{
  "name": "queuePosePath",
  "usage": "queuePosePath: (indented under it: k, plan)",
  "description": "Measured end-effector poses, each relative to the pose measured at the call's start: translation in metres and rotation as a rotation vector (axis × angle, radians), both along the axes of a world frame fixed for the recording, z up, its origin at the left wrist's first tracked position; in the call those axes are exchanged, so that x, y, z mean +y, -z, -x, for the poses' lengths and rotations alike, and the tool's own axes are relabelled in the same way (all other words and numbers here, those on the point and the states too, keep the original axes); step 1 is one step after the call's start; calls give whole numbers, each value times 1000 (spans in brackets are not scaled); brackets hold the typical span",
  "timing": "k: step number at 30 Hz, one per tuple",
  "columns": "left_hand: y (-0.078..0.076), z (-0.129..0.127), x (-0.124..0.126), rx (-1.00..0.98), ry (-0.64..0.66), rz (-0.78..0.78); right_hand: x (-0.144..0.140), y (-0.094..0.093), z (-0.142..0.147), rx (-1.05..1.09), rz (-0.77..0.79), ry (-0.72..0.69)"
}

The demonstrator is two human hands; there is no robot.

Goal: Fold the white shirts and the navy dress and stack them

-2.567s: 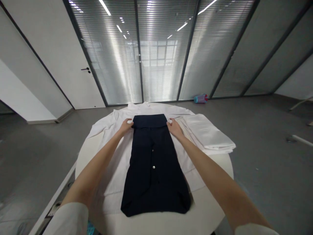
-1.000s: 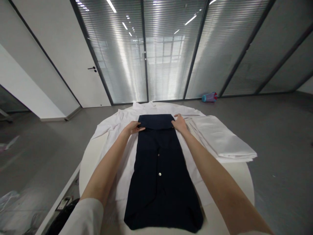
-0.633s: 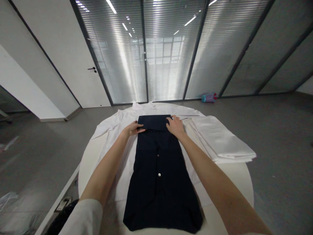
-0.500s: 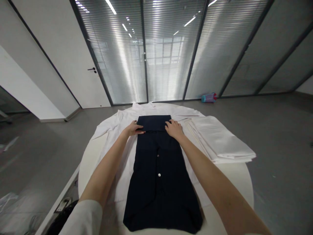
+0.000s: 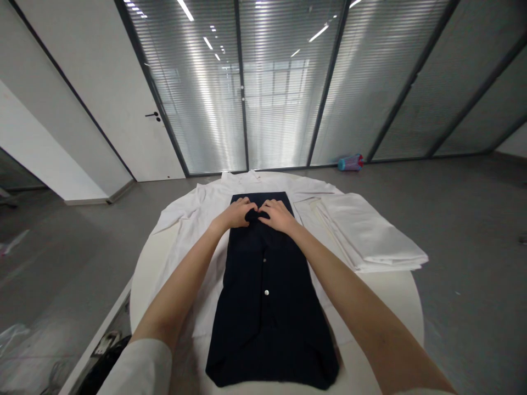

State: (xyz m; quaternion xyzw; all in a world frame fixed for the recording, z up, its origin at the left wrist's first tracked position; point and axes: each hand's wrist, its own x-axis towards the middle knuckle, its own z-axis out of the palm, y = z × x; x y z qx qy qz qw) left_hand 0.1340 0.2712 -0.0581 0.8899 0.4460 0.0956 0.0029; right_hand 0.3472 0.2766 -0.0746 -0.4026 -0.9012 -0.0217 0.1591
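A dark navy shirt, folded into a long strip with white buttons down its middle, lies on the round table in front of me. Its far end carries a folded-over band. My left hand is on the left half of this band, fingers curled over the cloth with the thumb at the near edge. Close beside it, my right hand grips the same band with bent fingers, just right of the middle. The two hands nearly meet, and some of the band is hidden beneath them.
White cloth is spread under the shirt over the round white table. A folded stack of white fabric lies at the right. Beyond the table, a blue and pink basket rests on the floor by the glass partition.
Both hands have moved inward from the side edges of the folded band to its middle, fingers now curled over it. The shirt stays where it was.
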Motion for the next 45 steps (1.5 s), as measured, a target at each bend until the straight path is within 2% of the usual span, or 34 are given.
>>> queuePosePath:
  k: [9,17,23,28,32,34,36,41,45]
  plan:
    - [14,-7,-2,59,93,-119,-2,7,4,-101,8,-28]
    - [25,-15,-4,-21,-14,-190,-6,8,7,-59,-63,6]
    - [32,-13,-4,-142,-14,-88,-4,14,5,-29,-38,-21]
    - [31,-5,8,-298,4,53,-4,18,4,1,7,-46]
    - [34,8,17,-452,-139,33,-4,18,3,45,13,-9]
    - [40,14,17,-503,-217,-6,-4,17,3,94,6,30]
    - [47,19,16,-521,-267,21,-3,18,2,146,-5,82]
    - [59,21,15,-503,-323,142,2,25,0,130,96,168]
    - [58,20,16,-519,-337,161,4,30,0,106,118,173]
